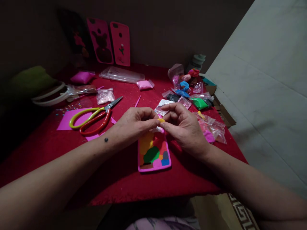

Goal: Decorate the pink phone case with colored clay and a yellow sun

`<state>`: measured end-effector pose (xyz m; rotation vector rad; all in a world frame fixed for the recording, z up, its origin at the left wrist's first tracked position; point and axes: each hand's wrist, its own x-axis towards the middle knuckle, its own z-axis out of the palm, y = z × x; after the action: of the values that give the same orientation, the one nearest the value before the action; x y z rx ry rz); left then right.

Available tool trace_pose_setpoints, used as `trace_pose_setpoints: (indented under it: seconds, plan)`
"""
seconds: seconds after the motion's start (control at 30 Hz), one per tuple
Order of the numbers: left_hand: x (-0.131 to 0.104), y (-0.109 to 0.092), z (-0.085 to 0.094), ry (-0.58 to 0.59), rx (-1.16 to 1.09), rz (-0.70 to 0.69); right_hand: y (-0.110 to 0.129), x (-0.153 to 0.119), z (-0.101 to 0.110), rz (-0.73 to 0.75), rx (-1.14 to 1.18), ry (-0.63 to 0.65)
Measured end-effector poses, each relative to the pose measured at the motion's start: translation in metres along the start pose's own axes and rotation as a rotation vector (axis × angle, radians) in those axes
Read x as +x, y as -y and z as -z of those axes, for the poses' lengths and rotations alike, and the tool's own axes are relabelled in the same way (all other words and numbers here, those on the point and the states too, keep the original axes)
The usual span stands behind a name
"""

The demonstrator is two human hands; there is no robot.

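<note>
Between the fingertips of both hands is a small flat piece of yellow clay point(161, 120). My left hand point(136, 123) pinches its left side and my right hand point(183, 127) pinches its right side. Just beneath them, a phone case point(151, 155) with a pink rim lies flat on the red cloth. Patches of yellow, red, green, blue, pink and brown clay cover its lower part. White shows near its upper part, which my hands partly hide.
Scissors point(96, 119) with yellow and red handles lie left of my hands on pink sheets. Bags of coloured clay point(199, 103) crowd the right side. Two pink phone cases point(120, 43) lean on the back wall, and a clear case point(122, 75) lies before them.
</note>
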<state>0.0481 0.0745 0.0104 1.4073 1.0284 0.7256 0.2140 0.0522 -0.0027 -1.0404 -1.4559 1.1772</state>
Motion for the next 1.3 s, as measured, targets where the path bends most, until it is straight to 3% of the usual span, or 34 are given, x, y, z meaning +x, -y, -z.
trace_pose_setpoints:
  seconds: [0.3, 0.53, 0.8, 1.13, 1.3]
  plan:
    - [-0.0007, -0.0027, -0.0011, -0.119, 0.0, -0.051, -0.0001, 0.0009, 0.0001, -0.067, 0.023, -0.031]
    - [-0.0021, -0.006, -0.0031, -0.112, -0.047, 0.009, 0.0009, 0.0018, 0.0021, -0.122, 0.046, -0.071]
    - [-0.0032, -0.0034, 0.0005, -0.135, -0.003, -0.065, 0.0007, 0.0008, 0.0028, -0.157, 0.118, -0.08]
    - [-0.0012, -0.0024, -0.0006, -0.142, 0.02, -0.06, 0.0001, -0.0005, 0.0021, -0.092, 0.041, -0.003]
    - [-0.0012, -0.0038, 0.0008, -0.164, 0.017, -0.083, -0.0023, -0.0007, 0.0003, -0.078, 0.094, -0.029]
